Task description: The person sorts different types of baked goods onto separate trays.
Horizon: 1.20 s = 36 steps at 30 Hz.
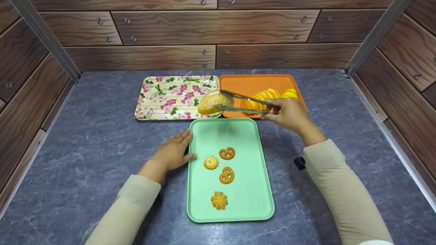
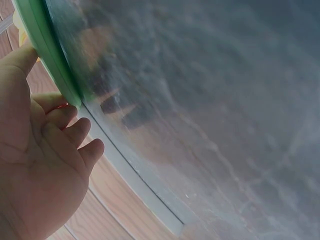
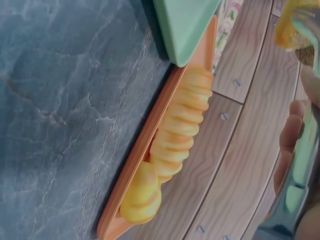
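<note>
My right hand (image 1: 287, 112) grips a pair of tongs (image 1: 245, 109), green on one arm and dark on the other. Between the tong tips is a yellow-brown bread roll (image 1: 214, 102) with a crumbly-looking top, held over the inner ends of the floral and orange trays. The left hand (image 1: 173, 151) rests at the left edge of the green tray (image 1: 245, 204), fingers extended along its rim. On that tray lie two pretzels (image 1: 227, 153), a round cookie (image 1: 211, 162) and a flower-shaped cookie (image 1: 219, 200). In the right wrist view, the tongs (image 3: 302, 155) run up the right side.
Behind the green tray stand a floral tray (image 1: 163, 98) on the left and an orange tray (image 1: 252, 80) on the right. A twisted yellow bread (image 1: 270, 93) and a smaller yellow piece (image 1: 289, 93) lie on the orange one. Wood-patterned walls (image 1: 214, 29) enclose the table.
</note>
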Motion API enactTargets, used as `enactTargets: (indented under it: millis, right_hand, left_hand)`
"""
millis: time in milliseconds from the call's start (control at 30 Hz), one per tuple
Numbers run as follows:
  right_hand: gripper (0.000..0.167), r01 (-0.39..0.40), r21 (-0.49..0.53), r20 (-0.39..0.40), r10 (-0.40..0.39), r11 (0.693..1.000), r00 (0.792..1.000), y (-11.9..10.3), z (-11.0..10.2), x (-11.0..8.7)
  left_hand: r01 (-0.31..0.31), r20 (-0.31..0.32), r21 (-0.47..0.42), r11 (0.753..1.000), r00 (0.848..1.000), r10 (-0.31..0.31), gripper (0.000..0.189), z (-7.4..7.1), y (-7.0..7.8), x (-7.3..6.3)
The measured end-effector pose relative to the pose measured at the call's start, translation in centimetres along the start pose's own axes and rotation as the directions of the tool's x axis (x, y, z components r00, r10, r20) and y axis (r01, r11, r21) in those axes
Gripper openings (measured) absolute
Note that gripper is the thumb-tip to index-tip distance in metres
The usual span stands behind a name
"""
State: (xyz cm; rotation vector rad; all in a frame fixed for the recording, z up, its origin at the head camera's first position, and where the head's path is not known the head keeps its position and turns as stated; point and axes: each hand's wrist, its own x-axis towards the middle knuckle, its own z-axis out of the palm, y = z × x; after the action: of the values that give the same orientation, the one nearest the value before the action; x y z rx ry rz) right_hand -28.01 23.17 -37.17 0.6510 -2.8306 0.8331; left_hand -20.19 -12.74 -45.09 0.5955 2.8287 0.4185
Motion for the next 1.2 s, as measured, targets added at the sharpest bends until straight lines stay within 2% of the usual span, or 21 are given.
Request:
enactTargets:
  millis: [167,267,433,700,1067,1200]
  right_hand:
    - [0.047,-0.138,0.004,-0.022,0.138,0.99,0.99,0.2,0.0,0.9]
    - [0.048,-0.193,-0.01,-0.046,0.193,0.981,0.98,0.4,0.1,1.4]
    - [0.042,-0.278,-0.06,-0.072,0.273,0.959,0.959,0.6,0.5,2.2]
    - [0.046,-0.324,-0.159,-0.147,0.302,0.933,0.942,1.2,1.8,3.1]
    - [0.048,-0.435,-0.225,-0.165,0.406,0.872,0.899,1.3,2.8,4.0]
    - [0.052,-0.452,-0.25,-0.162,0.424,0.856,0.891,1.2,3.1,4.3]
  left_hand:
    - [0.007,0.003,0.002,1.0,1.0,-0.008,0.079,0.1,0.0,0.1]
    - [0.008,0.001,-0.003,1.0,1.0,-0.008,0.079,0.2,-0.1,0.1]
    - [0.008,-0.007,-0.005,1.0,1.0,-0.008,0.079,0.3,-0.1,0.0]
    - [0.016,-0.005,-0.005,1.0,1.0,-0.016,0.079,0.3,0.0,0.0]
    - [0.024,0.003,-0.01,1.0,1.0,-0.024,0.08,0.1,0.2,0.0]
    - [0.025,0.004,-0.008,1.0,1.0,-0.025,0.079,0.1,0.0,0.0]
